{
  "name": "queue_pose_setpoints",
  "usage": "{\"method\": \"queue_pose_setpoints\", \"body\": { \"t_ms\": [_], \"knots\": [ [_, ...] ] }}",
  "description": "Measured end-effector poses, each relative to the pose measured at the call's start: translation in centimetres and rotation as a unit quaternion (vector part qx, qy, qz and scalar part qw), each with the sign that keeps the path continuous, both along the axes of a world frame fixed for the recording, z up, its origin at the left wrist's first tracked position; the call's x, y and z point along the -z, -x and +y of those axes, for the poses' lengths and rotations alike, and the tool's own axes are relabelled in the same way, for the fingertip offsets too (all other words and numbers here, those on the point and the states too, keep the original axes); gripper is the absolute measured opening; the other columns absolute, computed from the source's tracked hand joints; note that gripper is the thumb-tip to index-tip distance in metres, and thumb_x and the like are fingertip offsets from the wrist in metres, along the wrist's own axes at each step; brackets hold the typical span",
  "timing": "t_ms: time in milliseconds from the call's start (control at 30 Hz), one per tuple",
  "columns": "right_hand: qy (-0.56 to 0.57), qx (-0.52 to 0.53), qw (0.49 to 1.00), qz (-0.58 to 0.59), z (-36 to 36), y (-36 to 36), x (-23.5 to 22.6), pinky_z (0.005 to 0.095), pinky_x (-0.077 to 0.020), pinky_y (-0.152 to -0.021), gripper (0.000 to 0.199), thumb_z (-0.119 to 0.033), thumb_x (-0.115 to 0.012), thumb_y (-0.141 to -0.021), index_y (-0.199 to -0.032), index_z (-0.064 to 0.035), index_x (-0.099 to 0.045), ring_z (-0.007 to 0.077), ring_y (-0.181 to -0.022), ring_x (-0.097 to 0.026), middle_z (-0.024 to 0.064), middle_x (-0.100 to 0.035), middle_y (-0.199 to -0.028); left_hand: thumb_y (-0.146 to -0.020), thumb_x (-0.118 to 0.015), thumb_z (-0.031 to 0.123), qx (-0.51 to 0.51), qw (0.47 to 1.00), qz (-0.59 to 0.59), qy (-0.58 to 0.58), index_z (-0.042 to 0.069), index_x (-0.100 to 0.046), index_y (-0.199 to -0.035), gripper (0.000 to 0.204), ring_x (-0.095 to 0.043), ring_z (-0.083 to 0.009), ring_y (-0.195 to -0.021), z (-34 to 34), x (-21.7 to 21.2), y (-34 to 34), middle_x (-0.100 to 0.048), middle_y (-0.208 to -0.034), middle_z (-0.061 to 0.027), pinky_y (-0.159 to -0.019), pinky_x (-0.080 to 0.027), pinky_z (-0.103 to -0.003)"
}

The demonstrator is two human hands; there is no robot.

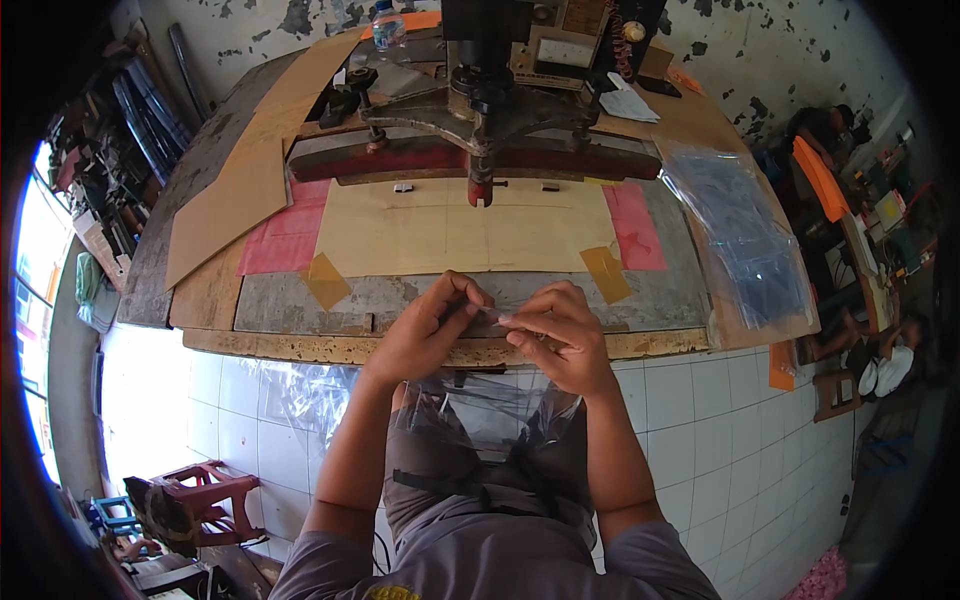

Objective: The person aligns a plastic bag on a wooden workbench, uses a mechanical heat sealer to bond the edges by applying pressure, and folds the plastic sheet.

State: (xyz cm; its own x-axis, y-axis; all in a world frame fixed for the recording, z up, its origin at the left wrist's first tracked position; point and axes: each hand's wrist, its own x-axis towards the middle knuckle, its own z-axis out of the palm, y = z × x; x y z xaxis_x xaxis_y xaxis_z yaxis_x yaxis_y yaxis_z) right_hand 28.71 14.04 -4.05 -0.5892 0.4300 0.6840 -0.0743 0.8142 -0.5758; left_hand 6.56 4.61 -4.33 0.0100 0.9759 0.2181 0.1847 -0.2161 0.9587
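My left hand [432,325] pinches a small translucent piece [490,314], perhaps plastic film, between thumb and forefinger, above the front edge of the worktable. Meeting it from the other side, my right hand [562,338] grips the same piece with its fingertips; its thumb sits lower. The fingers partly hide the piece, so its shape is unclear. Below my hands, a clear plastic sheet [480,410] lies over my lap. Beyond them, a cream board [460,225] rests on the metal bed under a press [480,110] with a red bar, with brown tape [325,281] at its front corners.
Stacked clear plastic sheets [740,230] lie at the right of the table, cardboard [230,210] at the left. A water bottle [387,25] stands at the back. On the tiled floor, a red stool [215,500] is at lower left. Other people sit at far right.
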Motion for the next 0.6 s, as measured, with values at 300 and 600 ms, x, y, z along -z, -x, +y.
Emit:
{"method": "queue_pose_setpoints", "body": {
  "t_ms": [300,600],
  "knots": [
    [0.007,-0.003,1.000,0.000,-0.05,0.00,0.03,0.0377,-0.0463,-0.090,0.029,-0.006,-0.084,-0.083,-0.112,-0.0104,-0.082,0.0224,-0.097,-0.063,0.0005,-0.072,-0.096,-0.108,-0.048,-0.005,-0.003,1.000,-0.018,0.022,0.003,-0.050,-0.116,0.011,-0.063,-0.0166,-0.118,-0.20,-0.39,-0.12,-0.067,-0.117,-0.0105,-0.105,-0.049,-0.035],
    [0.124,0.037,0.992,0.009,-0.14,0.28,0.10,0.0304,-0.0493,-0.079,0.024,-0.005,-0.080,-0.090,-0.114,-0.0038,-0.077,0.0178,-0.084,-0.065,0.0050,-0.072,-0.091,-0.106,-0.057,0.001,-0.048,0.997,-0.062,0.009,0.001,-0.048,-0.126,0.022,-0.068,-0.0150,-0.102,-0.31,-0.17,-0.07,-0.070,-0.106,-0.0103,-0.092,-0.053,-0.031]
  ]
}}
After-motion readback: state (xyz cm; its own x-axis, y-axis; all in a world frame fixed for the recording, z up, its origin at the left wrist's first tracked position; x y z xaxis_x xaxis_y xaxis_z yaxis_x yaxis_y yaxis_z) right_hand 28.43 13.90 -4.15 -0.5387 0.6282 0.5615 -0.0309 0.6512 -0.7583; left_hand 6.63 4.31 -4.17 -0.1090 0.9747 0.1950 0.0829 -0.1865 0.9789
